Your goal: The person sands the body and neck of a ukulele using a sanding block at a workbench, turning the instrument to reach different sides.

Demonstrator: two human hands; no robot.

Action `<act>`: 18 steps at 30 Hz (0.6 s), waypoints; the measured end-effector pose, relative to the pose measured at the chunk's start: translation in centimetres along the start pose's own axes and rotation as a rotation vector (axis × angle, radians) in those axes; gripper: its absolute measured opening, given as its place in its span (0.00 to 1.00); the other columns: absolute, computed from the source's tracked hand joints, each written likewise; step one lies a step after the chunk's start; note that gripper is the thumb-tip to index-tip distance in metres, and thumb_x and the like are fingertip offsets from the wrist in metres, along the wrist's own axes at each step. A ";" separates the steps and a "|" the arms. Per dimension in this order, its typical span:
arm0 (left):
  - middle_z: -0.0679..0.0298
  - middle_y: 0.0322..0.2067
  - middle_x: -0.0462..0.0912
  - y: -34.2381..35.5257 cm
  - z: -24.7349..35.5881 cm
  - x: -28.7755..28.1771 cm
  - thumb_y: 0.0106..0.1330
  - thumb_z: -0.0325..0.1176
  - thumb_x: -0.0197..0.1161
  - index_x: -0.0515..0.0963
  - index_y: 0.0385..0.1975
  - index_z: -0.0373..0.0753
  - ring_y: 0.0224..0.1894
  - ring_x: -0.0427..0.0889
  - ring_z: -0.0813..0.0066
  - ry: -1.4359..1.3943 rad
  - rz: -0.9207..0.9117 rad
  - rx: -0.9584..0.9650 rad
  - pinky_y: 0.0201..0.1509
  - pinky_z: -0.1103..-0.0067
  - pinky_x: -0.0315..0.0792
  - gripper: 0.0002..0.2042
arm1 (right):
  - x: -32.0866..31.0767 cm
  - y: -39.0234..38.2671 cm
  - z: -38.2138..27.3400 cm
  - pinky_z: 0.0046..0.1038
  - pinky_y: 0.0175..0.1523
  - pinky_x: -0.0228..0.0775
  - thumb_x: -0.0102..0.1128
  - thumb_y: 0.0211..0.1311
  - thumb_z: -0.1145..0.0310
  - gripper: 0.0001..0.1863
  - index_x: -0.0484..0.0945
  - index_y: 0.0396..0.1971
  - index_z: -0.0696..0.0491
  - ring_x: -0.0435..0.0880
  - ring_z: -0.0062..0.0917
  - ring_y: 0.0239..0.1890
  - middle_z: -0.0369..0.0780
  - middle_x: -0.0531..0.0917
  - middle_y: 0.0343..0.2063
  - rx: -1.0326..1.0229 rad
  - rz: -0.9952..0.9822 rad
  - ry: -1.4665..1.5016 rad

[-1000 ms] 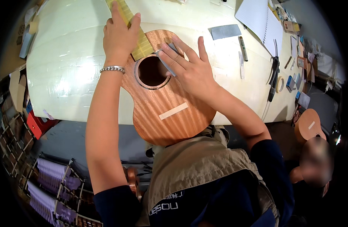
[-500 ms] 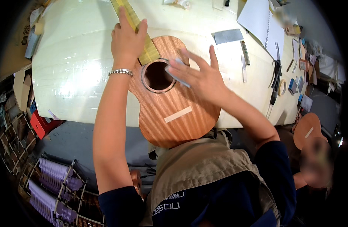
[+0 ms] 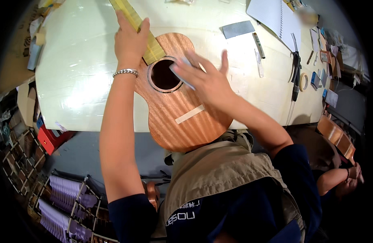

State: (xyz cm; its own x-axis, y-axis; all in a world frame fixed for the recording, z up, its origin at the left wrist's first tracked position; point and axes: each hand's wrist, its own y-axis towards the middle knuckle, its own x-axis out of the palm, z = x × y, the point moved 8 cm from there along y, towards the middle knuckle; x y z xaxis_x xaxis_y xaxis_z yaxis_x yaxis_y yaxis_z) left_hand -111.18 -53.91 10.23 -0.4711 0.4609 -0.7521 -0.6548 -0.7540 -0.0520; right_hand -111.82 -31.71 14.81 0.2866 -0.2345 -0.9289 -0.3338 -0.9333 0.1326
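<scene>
Co-worker's instrument (image 3: 331, 130) at far right had turned since the earlier frame: the face with its light strip showed then; now the body stood tilted, that strip out of sight. Co-worker's hands (image 3: 352, 178) had come into view just below it. Right hand and pad remained beside the soundhole, as before.

Main item: small brown guitar-shaped body (image 3: 174, 131), face up, mostly on the pale table (image 3: 73, 77); lower end overhung the front edge, near the wearer's tan apron (image 3: 219, 162). Pale strip (image 3: 190, 114) lay across the face below the soundhole (image 3: 165, 75). Neck (image 3: 154, 52), covered in yellow, ran up and left out of frame.

Left hand (image 3: 131, 46): half closed on the neck, forefinger and thumb spread toward opposite edges; remaining fingers hidden.

Right hand (image 3: 212, 83): blurred, fingers long and spread, a gray pad (image 3: 189, 84) beneath them, partly over the soundhole's right rim. Thumb could not be made out; could not tell whether the pad was pinched or only pressed.

Right side of table: gray rectangular sheet (image 3: 238, 29), dark pen-like tool (image 3: 259, 45), spiral notebook (image 3: 265, 16), tape roll (image 3: 303, 82).
</scene>
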 end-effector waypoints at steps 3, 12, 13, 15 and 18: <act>0.44 0.47 0.76 0.6 0.2 -0.2 0.62 0.45 0.58 0.48 0.64 0.32 0.50 0.77 0.52 -0.251 -0.030 -0.126 0.50 0.64 0.72 0.37 | -2.9 -5.3 2.5 0.58 0.67 0.19 0.64 0.47 0.73 0.29 0.75 0.53 0.37 0.66 0.24 0.63 0.27 0.76 0.54 0.119 0.004 0.098; 0.63 0.27 0.73 1.0 4.2 -3.2 0.69 0.35 0.54 0.66 0.39 0.38 0.39 0.77 0.65 -1.413 -0.375 -0.313 0.47 0.73 0.72 0.09 | -5.8 -16.1 13.9 0.54 0.67 0.33 0.55 0.62 0.58 0.35 0.55 0.65 0.54 0.56 0.39 0.67 0.47 0.59 0.65 0.673 0.504 0.026; 0.63 0.27 0.73 0.1 6.2 -5.3 0.69 0.36 0.54 0.66 0.39 0.37 0.36 0.75 0.67 -1.424 -0.342 -0.236 0.48 0.73 0.71 0.09 | -5.9 -15.9 11.6 0.54 0.67 0.32 0.53 0.62 0.55 0.36 0.54 0.66 0.56 0.54 0.40 0.68 0.48 0.57 0.66 0.653 0.516 0.118; 0.63 0.27 0.72 -2.2 10.0 -8.2 0.70 0.36 0.53 0.65 0.40 0.37 0.35 0.73 0.68 -1.407 -0.239 -0.118 0.49 0.72 0.70 0.09 | -5.5 -14.4 7.3 0.54 0.68 0.30 0.52 0.61 0.55 0.37 0.53 0.66 0.55 0.51 0.38 0.69 0.47 0.55 0.67 0.564 0.496 0.200; 0.63 0.28 0.71 -6.2 13.3 -11.0 0.70 0.35 0.52 0.64 0.44 0.37 0.36 0.73 0.69 -1.310 -0.077 -0.033 0.48 0.72 0.69 0.10 | -5.7 -11.7 3.6 0.54 0.68 0.28 0.52 0.59 0.52 0.39 0.53 0.66 0.54 0.49 0.35 0.71 0.45 0.54 0.68 0.513 0.428 0.194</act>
State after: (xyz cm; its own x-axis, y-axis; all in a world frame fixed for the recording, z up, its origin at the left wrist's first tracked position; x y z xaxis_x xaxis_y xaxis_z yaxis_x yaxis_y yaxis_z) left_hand -109.83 -48.09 27.51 -0.6663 0.5989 0.4442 -0.6999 -0.7078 -0.0956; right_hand -112.80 -18.50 17.33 0.1741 -0.6424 -0.7463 -0.8221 -0.5121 0.2490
